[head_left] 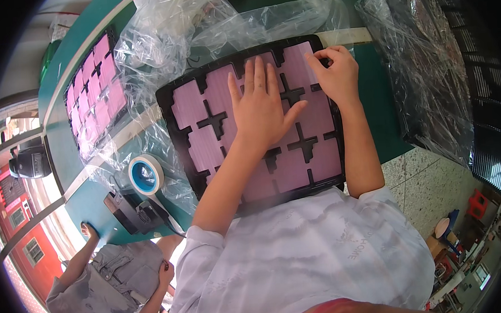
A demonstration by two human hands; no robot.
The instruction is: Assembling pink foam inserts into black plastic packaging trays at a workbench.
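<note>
A black plastic tray (182, 160) with cross-shaped dividers lies before me, its compartments filled with flat pink sheets (299, 174). My left hand (261, 110) rests flat on the sheets near the tray's middle, fingers spread and holding nothing. At the far right corner, my right hand (337, 75) has its thumb and forefinger pinched together over the edge of a pink sheet. A pale, thin strip (312, 67) shows beside those fingertips; whether they grip it is hard to make out.
Crumpled clear plastic film (154, 42) lies beyond and left of the tray. A second tray of pink sheets (94, 94) sits at left. A tape roll (145, 174) and a black tape dispenser (137, 213) are nearby. Plastic-wrapped black trays (427, 73) stand right. A person (118, 277) is at lower left.
</note>
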